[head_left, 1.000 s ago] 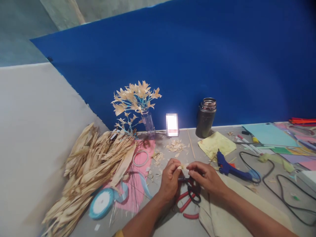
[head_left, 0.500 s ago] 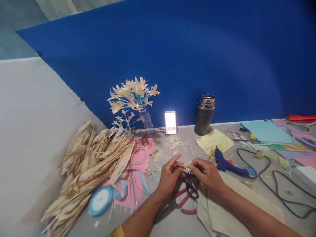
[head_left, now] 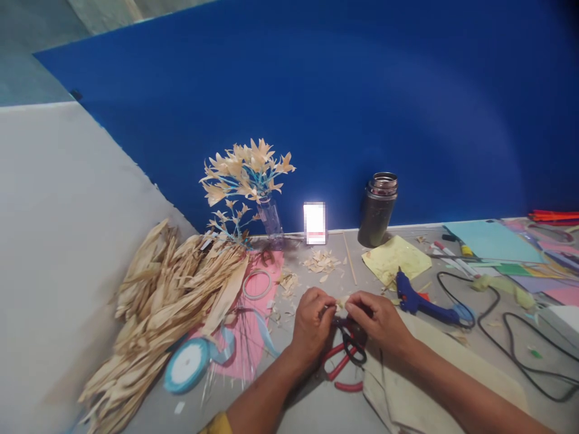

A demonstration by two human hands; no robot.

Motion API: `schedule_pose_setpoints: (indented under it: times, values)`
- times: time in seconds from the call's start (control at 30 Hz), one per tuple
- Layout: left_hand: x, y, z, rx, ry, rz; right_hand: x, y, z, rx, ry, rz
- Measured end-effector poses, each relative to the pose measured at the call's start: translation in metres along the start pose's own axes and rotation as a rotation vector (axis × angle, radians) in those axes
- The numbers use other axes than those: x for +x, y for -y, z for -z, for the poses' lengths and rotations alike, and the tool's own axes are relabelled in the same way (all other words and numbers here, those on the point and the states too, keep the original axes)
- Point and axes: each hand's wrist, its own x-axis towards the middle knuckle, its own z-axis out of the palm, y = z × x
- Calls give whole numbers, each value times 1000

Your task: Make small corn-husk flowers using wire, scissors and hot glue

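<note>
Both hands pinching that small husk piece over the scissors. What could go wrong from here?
1. The husk piece is tiny and held only between the fingertips of the left hand and right hand; it may slip or tear.
2. The scissors lie directly beneath and might get knocked.
3. The glue gun and its cord lie near the right forearm, a possible snag.

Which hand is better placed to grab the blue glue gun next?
Right, probably. The right hand lies just beside the glue gun, with nothing between them. The left hand sits farther off and would have to cross over. Both pinch a small husk piece.
</note>
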Motion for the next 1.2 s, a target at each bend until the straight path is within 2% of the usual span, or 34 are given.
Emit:
schedule_pose_setpoints:
  times: [0.17,0.23,0.37,0.5,0.6,0.9,1.1,1.2]
  values:
    - [3,1,2,-56,-76,90,5,-9,4,213,-80,-136]
    - [4,5,3,-23,-112,73,7,-15,3,174,-96,-126]
    - [3,15,4,59,-124,-8,9,-25,-3,9,-50,-30]
    - [2,23,5,119,-147,-83,7,-25,-9,-72,-16,18]
    - [3,26,5,123,-152,-72,6,-23,-12,-134,12,45]
    - [12,12,9,-105,-223,168,5,-34,-11,-295,121,145]
    - [13,21,4,-455,-208,489,5,-36,-14,-326,167,137]
    - [14,20,2,-528,-202,508,6,-32,-14,-338,163,117]
